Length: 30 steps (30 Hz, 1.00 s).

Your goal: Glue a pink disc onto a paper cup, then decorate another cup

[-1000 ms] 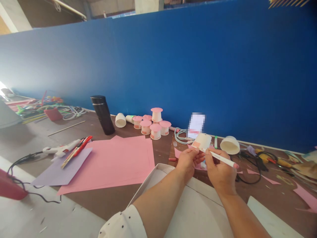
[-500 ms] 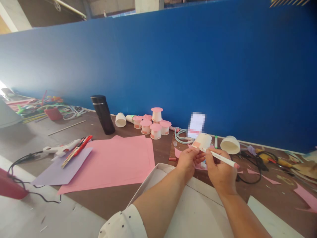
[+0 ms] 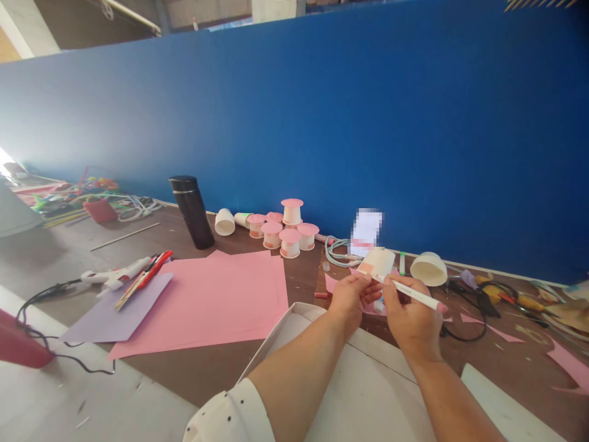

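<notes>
My left hand (image 3: 352, 296) grips a small white paper cup (image 3: 380, 261) that has a pale orange patch on its side. My right hand (image 3: 411, 314) is closed around a white marker with a pink end (image 3: 414, 295), and its tip touches the cup near my left fingers. Both hands hover over pink paper scraps (image 3: 330, 283) on the brown table (image 3: 197, 374). A second white cup (image 3: 429, 268) lies on its side just right of the held one.
Large pink sheets (image 3: 211, 301) and a lilac sheet (image 3: 115, 313) lie to the left, with a glue gun (image 3: 113, 277) and red cutter (image 3: 147, 277). A black flask (image 3: 191, 212) and several pink-topped cups (image 3: 288, 230) stand by the blue wall. Cables and tools (image 3: 483, 298) clutter the right.
</notes>
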{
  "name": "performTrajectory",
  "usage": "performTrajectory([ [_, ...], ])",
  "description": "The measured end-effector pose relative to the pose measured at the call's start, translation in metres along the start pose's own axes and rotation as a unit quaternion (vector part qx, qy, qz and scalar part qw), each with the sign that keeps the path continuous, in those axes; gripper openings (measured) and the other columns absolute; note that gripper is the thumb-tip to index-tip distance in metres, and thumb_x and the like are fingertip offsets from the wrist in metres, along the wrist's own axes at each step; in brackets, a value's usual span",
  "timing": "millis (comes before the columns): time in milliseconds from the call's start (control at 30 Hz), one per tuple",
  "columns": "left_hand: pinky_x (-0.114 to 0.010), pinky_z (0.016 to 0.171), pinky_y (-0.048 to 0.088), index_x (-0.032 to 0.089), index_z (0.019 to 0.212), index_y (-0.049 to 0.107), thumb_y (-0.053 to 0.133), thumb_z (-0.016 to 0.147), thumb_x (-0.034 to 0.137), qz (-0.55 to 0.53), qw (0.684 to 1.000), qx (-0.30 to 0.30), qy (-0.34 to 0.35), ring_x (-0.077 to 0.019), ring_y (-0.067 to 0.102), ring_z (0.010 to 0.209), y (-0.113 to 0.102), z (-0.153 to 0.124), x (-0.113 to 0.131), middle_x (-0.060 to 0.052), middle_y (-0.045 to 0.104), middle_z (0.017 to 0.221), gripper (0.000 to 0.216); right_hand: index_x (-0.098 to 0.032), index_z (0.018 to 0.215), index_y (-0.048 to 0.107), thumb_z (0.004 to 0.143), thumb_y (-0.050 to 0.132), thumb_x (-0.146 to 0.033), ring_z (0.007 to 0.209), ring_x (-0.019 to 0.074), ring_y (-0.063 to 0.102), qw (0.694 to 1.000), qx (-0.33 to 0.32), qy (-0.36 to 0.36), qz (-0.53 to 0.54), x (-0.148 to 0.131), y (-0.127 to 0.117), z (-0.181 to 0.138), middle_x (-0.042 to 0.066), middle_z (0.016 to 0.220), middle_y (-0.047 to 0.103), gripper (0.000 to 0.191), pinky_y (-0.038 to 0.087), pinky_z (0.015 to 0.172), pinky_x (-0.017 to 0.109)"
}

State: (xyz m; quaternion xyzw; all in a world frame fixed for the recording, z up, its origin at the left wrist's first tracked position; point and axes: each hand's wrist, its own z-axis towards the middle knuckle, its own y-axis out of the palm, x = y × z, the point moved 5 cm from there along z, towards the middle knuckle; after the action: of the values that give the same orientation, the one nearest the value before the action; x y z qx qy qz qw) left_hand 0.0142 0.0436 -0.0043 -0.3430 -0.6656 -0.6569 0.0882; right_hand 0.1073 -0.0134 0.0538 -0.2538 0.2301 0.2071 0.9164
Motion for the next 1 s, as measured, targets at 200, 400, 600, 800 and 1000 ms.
performTrajectory([
  [200, -0.024, 0.069, 0.048, 0.009, 0.073, 0.061, 0.072, 0.067, 0.021, -0.007, 1.000, -0.001, 0.000, -0.0137, 0.063, 0.071, 0.0006, 0.0000, 0.0000, -0.009, 0.066, 0.075, 0.017, -0.017, 0.083, 0.065, 0.079, 0.059, -0.036, 0.069, 0.0185, 0.062, 1.000, -0.005, 0.010, 0.002, 0.0001, -0.0007, -0.0005, 0.008, 0.079, 0.068, 0.020, 0.048, 0.063, 0.028],
  [400, -0.023, 0.068, 0.048, 0.009, 0.073, 0.061, 0.072, 0.066, 0.021, -0.010, 1.000, 0.003, 0.001, -0.0129, 0.062, 0.069, -0.0003, 0.0012, -0.0008, -0.009, 0.065, 0.074, 0.018, -0.017, 0.082, 0.065, 0.079, 0.059, -0.036, 0.065, 0.0180, 0.061, 1.000, -0.009, 0.013, -0.004, 0.0003, -0.0006, -0.0004, 0.007, 0.074, 0.067, 0.020, 0.047, 0.062, 0.028],
  [600, -0.023, 0.068, 0.048, 0.009, 0.073, 0.061, 0.073, 0.066, 0.023, -0.012, 1.000, -0.001, 0.004, -0.0133, 0.063, 0.071, -0.0006, 0.0009, -0.0006, -0.009, 0.065, 0.074, 0.019, -0.017, 0.082, 0.065, 0.079, 0.060, -0.036, 0.066, 0.0176, 0.061, 1.000, -0.013, 0.017, -0.008, 0.0014, 0.0001, -0.0013, 0.006, 0.075, 0.068, 0.020, 0.046, 0.062, 0.027],
  [800, -0.025, 0.071, 0.048, 0.010, 0.071, 0.060, 0.075, 0.064, 0.024, -0.014, 1.000, 0.002, 0.006, -0.0134, 0.062, 0.070, 0.0000, 0.0005, -0.0001, -0.008, 0.065, 0.073, 0.022, -0.017, 0.084, 0.065, 0.080, 0.059, -0.037, 0.069, 0.0185, 0.062, 1.000, -0.015, 0.015, -0.013, 0.0030, 0.0005, -0.0019, 0.007, 0.079, 0.068, 0.021, 0.047, 0.064, 0.028],
  [1000, -0.026, 0.073, 0.049, 0.010, 0.071, 0.060, 0.074, 0.065, 0.025, -0.010, 1.000, 0.007, -0.001, -0.0139, 0.062, 0.070, 0.0002, 0.0006, 0.0000, -0.008, 0.064, 0.073, 0.021, -0.017, 0.084, 0.065, 0.080, 0.058, -0.037, 0.069, 0.0194, 0.062, 1.000, -0.018, 0.014, -0.013, 0.0021, 0.0005, -0.0012, 0.009, 0.080, 0.069, 0.022, 0.047, 0.062, 0.028],
])
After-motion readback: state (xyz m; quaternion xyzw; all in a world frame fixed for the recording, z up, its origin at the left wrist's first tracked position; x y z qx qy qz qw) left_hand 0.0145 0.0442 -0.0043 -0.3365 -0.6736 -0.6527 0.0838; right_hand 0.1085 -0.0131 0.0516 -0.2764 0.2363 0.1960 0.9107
